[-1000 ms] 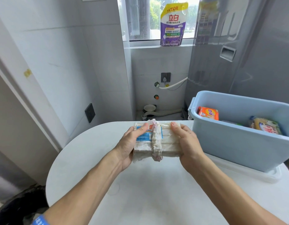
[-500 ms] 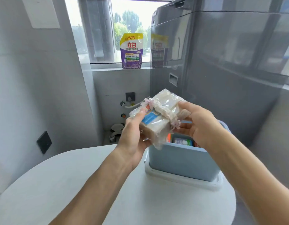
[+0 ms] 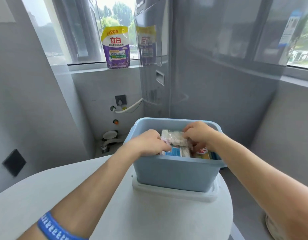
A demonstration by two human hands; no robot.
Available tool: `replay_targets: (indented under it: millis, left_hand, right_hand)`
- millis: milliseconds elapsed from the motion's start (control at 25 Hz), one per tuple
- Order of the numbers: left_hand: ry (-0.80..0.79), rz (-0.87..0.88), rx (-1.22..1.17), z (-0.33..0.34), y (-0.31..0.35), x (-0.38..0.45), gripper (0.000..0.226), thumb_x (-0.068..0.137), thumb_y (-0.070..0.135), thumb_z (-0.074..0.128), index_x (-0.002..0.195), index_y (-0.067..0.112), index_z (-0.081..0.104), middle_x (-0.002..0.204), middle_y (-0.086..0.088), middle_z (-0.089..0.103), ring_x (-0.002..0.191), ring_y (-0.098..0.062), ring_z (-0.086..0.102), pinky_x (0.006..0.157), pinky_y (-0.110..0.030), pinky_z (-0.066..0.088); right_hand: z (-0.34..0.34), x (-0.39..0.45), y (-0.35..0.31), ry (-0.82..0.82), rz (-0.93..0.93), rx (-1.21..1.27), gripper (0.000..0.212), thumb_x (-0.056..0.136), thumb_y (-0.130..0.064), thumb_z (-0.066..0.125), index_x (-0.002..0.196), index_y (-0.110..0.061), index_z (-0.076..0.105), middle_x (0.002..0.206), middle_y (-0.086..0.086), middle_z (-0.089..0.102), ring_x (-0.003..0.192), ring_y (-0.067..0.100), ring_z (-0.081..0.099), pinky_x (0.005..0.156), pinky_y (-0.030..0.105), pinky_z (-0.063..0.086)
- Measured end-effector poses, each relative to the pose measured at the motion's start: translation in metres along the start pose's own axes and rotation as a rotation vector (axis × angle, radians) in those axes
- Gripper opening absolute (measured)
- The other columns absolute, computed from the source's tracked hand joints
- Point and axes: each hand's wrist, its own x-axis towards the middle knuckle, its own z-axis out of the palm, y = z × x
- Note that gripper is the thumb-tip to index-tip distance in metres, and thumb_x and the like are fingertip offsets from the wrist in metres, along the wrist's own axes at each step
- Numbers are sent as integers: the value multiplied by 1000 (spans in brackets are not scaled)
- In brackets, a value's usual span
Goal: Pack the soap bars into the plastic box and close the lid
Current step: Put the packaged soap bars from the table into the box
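Both hands, left hand point(image 3: 149, 142) and right hand point(image 3: 199, 133), gripped the clear-wrapped soap bundle point(image 3: 175, 139) inside the blue plastic box point(image 3: 175, 172). Sitting too high, it might block the lid.

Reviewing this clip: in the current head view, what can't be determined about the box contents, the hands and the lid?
- Blue plastic box: its near wall hides the lower contents; the soap count is unknowable.
- Wrapped soap bundle: partly covered by left hand and right hand; grip uncertain.
- White lid under the box: mostly hidden.
- Soap labels: too small and blurred.
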Motion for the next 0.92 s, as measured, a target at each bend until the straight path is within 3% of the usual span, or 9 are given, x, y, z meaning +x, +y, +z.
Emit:
replay_targets:
  millis: [80, 200, 360, 520, 600, 640, 760, 840, 920]
  left_hand:
    - [34, 30, 90, 3, -7, 6, 20, 78, 32, 67, 76, 14, 60, 67, 2, 50, 63, -20, 42, 59, -29, 33]
    - [58, 73, 126, 4, -12, 13, 23, 78, 38, 75, 91, 19, 73, 69, 5, 59, 67, -18, 52, 66, -29, 43]
    - [127, 100, 217, 6, -12, 10, 28, 76, 49, 70, 84, 22, 73, 71, 5, 63, 69, -20, 56, 66, -31, 46]
    - [619, 381, 239, 15, -43, -16, 24, 84, 39, 55, 86, 25, 74, 92, 7, 71, 97, -22, 58, 78, -31, 44]
    - [857, 329, 205, 21, -61, -24, 25, 81, 33, 60, 100, 23, 73, 118, 0, 65, 115, -28, 50, 92, -38, 39]
    - [873, 223, 71, 21, -69, -26, 36, 77, 35, 62, 111, 23, 69, 126, -1, 60, 117, -28, 49, 94, -41, 38]
    - [458, -25, -710, 17, -82, -33, 40, 70, 40, 60, 108, 28, 62, 118, -4, 66, 97, -20, 61, 79, -40, 47]
    - [321, -85, -887, 21, -81, -37, 25, 74, 38, 59, 96, 28, 61, 105, -2, 68, 89, -20, 65, 75, -42, 51]
    - [352, -80, -906, 24, -78, -36, 21, 75, 34, 56, 94, 27, 59, 97, -1, 66, 85, -21, 63, 75, -45, 50]
  right_hand:
    - [6, 0, 10, 77, -120, -151, 31, 81, -1, 58, 110, -5, 67, 82, 12, 65, 72, 29, 62, 71, 42, 60]
    - [9, 1, 12, 157, -313, -448, 35, 82, -11, 59, 115, -20, 67, 117, 5, 66, 94, 24, 59, 78, 29, 45]
    - [9, -1, 15, 143, -363, -564, 25, 91, -17, 54, 111, -20, 69, 120, 7, 66, 103, 28, 59, 78, 30, 42]
    - [4, -12, 15, 155, -388, -485, 25, 91, -21, 57, 112, -20, 70, 110, 7, 69, 93, 26, 63, 81, 34, 49]
    - [3, -24, 16, 344, -429, -440, 25, 86, -19, 58, 107, -20, 71, 99, 7, 71, 85, 28, 62, 75, 34, 48]
    - [1, -30, 20, 489, -444, -439, 25, 84, -19, 60, 106, -21, 71, 100, 7, 72, 91, 31, 61, 75, 35, 45]
    - [-2, -52, 50, 691, -259, -379, 37, 82, -25, 62, 119, -21, 61, 123, 5, 63, 108, 33, 53, 82, 39, 40]
    - [1, -61, 69, 615, -104, -42, 47, 79, -23, 65, 124, -23, 52, 129, 3, 53, 103, 24, 52, 84, 37, 44]
    - [6, -63, 74, 590, -22, 385, 49, 73, -16, 66, 119, -26, 50, 120, 2, 54, 100, 23, 58, 86, 44, 53]
